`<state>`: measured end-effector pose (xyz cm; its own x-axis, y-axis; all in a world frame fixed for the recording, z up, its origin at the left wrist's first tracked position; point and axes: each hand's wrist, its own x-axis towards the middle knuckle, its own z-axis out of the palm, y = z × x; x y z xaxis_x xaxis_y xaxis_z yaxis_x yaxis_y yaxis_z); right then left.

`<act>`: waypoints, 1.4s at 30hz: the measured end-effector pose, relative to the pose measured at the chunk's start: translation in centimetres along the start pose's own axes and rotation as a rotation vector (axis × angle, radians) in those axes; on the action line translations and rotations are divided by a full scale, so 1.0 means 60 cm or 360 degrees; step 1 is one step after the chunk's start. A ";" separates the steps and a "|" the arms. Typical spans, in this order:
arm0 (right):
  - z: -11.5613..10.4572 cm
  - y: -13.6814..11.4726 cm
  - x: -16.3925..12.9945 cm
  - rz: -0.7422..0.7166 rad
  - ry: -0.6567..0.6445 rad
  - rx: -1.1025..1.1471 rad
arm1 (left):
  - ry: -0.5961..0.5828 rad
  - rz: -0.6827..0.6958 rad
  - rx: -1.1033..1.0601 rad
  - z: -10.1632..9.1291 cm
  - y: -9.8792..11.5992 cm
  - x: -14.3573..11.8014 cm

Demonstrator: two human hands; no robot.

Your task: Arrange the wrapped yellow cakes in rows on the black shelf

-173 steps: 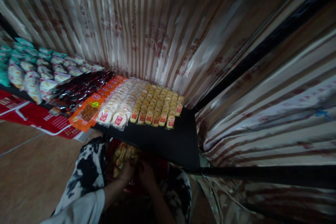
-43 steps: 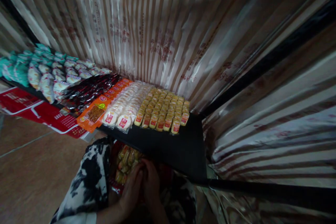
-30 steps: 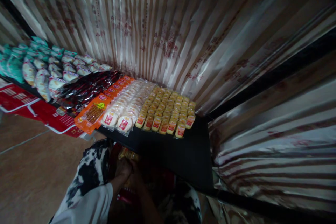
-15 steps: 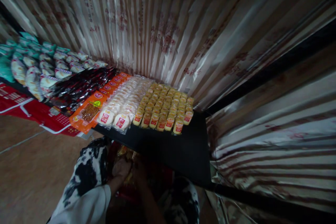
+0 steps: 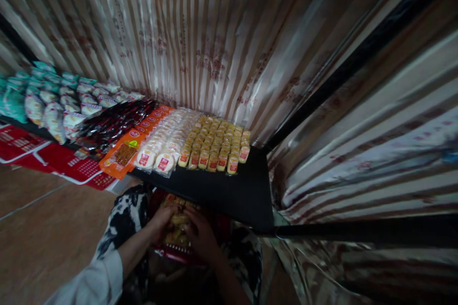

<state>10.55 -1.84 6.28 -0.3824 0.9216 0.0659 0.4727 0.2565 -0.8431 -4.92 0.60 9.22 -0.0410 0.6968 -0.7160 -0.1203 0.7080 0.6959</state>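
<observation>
Both my hands are down in a red basket on my lap, below the front edge of a black shelf. My left hand and my right hand close around a bunch of small yellow snack packets in the basket. It is dark there, so the exact grip is hard to see. On the shelf above lie neat rows of the same yellow packets with red labels.
Left of the yellow rows lie round white cakes, orange packets, dark red packets and white-and-green bags. Red price signs hang off the shelf edge. Striped foil lines the back and right walls.
My hands stayed in the basket, shifting among the packets; now both grasp a bunch of them. The camera has swung slightly.
</observation>
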 end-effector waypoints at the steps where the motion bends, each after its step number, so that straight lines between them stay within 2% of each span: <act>1: -0.007 -0.004 -0.003 -0.0013 0.0014 -0.0010 | -0.0051 0.0028 -0.0035 0.001 0.010 -0.008; 7: -0.045 -0.017 -0.001 -0.0066 0.0343 -0.0052 | -0.0325 0.0015 -0.0232 0.024 0.070 -0.044; 10: -0.073 -0.027 0.003 -0.0042 0.0413 0.0008 | -0.0472 -0.0046 -0.0385 0.040 0.096 -0.056; 15: -0.112 -0.033 0.007 0.0240 0.0498 0.0315 | -0.0721 -0.0017 -0.0514 0.068 0.120 -0.065; 18: -0.121 -0.028 0.009 0.0353 0.0565 0.0589 | -0.0775 0.0074 -0.0467 0.086 0.120 -0.057; 24: -0.129 -0.017 0.013 0.0420 0.0768 0.0859 | -0.0689 0.0171 -0.0260 0.134 0.122 -0.047; 28: -0.153 0.000 0.015 0.0440 0.0915 0.0615 | -0.0562 0.0511 0.0047 0.177 0.138 -0.041; 32: -0.192 0.022 0.024 0.0516 0.1086 0.0456 | -0.0579 0.0708 0.0289 0.233 0.156 -0.013; 37: -0.234 0.058 0.054 0.0580 0.1175 0.0543 | -0.0459 0.0871 0.0288 0.294 0.165 0.020; 42: -0.260 0.107 0.102 0.0636 0.1382 0.0597 | -0.0232 0.1034 0.0367 0.331 0.161 0.014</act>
<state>23.66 9.97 9.57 0.5255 0.8506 -0.0182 0.1038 -0.0853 -0.9909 13.57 10.27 16.43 0.1021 0.9837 -0.1479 0.0972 0.1381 0.9856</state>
